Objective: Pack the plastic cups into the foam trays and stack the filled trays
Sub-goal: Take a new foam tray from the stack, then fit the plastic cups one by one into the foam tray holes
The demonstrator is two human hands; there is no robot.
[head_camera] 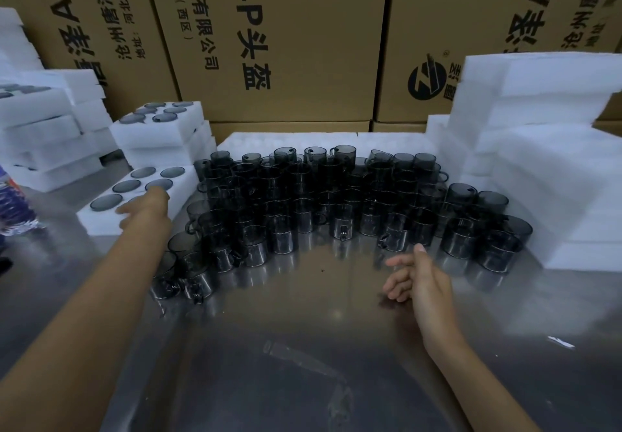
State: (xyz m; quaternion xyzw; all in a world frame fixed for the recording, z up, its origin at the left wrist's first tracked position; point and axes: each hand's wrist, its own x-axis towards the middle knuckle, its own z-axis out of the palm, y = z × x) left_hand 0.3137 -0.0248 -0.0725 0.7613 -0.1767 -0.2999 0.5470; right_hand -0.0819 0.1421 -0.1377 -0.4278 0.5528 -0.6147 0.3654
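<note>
Cardboard cartons [296, 37] back the steel bench [303, 347]. Left hand [148, 207] rests flat on a filled foam tray [134, 196]; right hand [417, 276] hangs relaxed (holding nothing) just before the smoky plastic cups [336, 202].

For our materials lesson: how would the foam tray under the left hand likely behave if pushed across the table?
The foam tray looks light, so it would probably slide easily on the shiny metal table. Its low, flat shape suggests it won't tip. The foam may dent under the left hand.

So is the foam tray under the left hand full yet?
Cannot tell. The foam tray shows five filled pockets, but the left hand covers the sixth.
</note>
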